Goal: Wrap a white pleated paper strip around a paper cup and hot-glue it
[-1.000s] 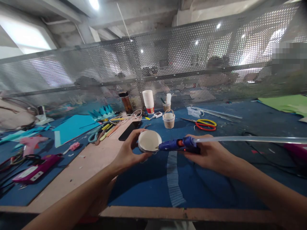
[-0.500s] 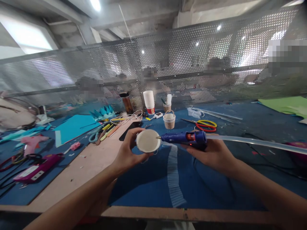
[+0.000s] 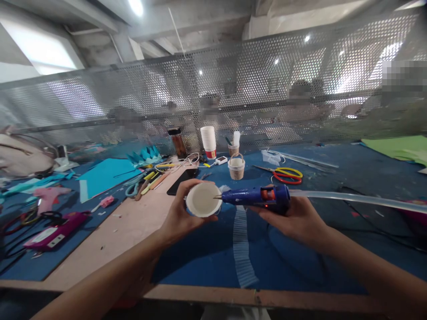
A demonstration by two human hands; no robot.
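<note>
My left hand (image 3: 180, 213) is closed around a small white paper cup (image 3: 203, 200), its round white face turned toward me. My right hand (image 3: 293, 215) grips a blue hot glue gun (image 3: 256, 196) with a long clear glue stick (image 3: 353, 198) sticking out to the right. The gun's metal tip touches the cup's right rim. Both are held above the blue work mat, just over a white pleated paper strip (image 3: 240, 242).
A small cup basket (image 3: 236, 168), a stack of paper cups (image 3: 208, 141), a brown bottle (image 3: 176, 142), a black phone (image 3: 182, 181), red and yellow scissors (image 3: 287, 174), teal paper (image 3: 103, 174) and a magenta glue gun (image 3: 55, 231) lie about. A perforated metal screen (image 3: 233, 89) closes the back.
The glue gun's tip has come back against the cup's rim after pulling slightly away, and both hands have shifted a little.
</note>
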